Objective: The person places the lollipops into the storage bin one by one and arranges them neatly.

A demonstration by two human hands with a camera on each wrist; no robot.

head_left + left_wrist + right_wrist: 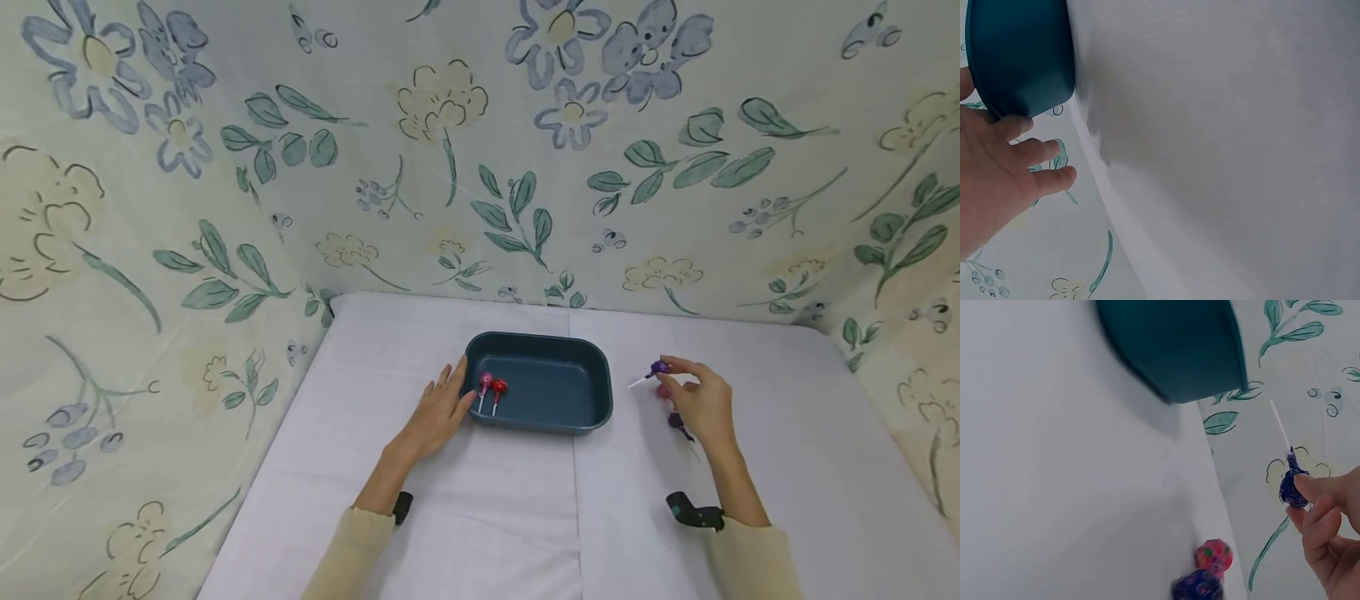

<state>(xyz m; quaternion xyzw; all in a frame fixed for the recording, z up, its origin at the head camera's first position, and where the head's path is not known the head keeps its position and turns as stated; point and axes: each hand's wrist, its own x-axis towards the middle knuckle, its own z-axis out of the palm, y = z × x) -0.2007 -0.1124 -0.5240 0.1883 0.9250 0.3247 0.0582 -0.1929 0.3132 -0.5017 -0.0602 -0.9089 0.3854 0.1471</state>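
Between thumb and fingertips, my right hand (pixel 701 402) pinches a purple-wrapped lollipop (pixel 1294 487) by its round head, the white stick pointing left toward the tray. Below that hand lie a pink lollipop (pixel 1214 555) and a dark purple lollipop (pixel 677 421) on the cloth. My left hand (pixel 437 414) rests against the left end of a dark teal tray (pixel 555 429), its fingers spread and fairly straight. Inside the tray, at its left end, a pink lollipop (pixel 486 380) and a red lollipop (pixel 499 387) lie side by side with their sticks toward me.
A white cloth (pixel 502 517) covers the table, with a crease running front to back near the tray. Behind and at both sides hangs a flower-patterned curtain (pixel 450 208). Each wrist carries a black camera mount (pixel 693 511).
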